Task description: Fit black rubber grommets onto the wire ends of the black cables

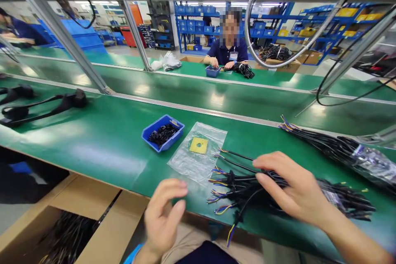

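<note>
Right hand point(293, 189) rests fingers-down on the cable bundle point(247, 189) on the green table point(102, 148), picking at one cable, not clearly gripping any. Left hand point(163, 214) hovers at the table's near edge, fingers loosely curled, seemingly empty. Blue bin point(162, 133) of small black parts and a clear bag point(198, 152) sit just left of the bundle. Step looks like singling out a cable; next needs one pinched free of the tangle.

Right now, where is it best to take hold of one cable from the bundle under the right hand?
Probably by its black jacket just behind the coloured wire ends, coming from above: the cable bundle lies flat, ends fanned out leftward and free, while the right hand covers the middle.
</note>
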The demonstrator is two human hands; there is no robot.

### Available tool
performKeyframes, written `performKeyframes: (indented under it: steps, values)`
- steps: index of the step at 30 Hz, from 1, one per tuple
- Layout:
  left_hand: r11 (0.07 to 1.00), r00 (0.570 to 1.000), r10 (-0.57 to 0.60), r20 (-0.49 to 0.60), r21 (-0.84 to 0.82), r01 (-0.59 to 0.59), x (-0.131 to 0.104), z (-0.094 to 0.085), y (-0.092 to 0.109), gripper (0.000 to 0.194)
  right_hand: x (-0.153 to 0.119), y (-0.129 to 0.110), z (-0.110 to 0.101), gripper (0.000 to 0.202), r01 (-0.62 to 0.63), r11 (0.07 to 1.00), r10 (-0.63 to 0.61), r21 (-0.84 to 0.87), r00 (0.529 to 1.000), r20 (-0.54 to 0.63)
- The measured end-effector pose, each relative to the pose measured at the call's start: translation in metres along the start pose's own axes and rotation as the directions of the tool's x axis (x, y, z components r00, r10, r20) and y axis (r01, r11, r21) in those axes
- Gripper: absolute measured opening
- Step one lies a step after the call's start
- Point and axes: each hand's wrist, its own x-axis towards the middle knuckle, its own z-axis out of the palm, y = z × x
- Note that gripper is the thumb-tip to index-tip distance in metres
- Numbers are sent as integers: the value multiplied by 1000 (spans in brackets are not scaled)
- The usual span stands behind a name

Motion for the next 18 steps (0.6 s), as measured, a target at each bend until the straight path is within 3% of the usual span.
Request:
performKeyframes:
  steps: [3,6,10,13,16,18]
  values:
    - [996,987,-66,149,-57,75,-2,20,-7,7,8,10,16,14,-11,999,19,-37,975,221]
    - [995,968,-83,238,-42,95,5,34,-7,10,13,13,30,19,-12,974,108,-224,899,424]
    - [998,935,-31,354,59,11,27,46,2,22,16,9,43,21,-2,940,189,-342,837,514]
    - [970,838,62,542,164,-177,47,58,7,36,19,5,52,19,-22,918,247,-396,813,527]
    - [914,702,71,708,236,-331,67,72,10,22,22,2,59,14,-56,919,272,-391,807,524]
    - [900,653,27,757,266,-345,82,81,12,16,23,2,60,13,-107,917,304,-385,811,499]
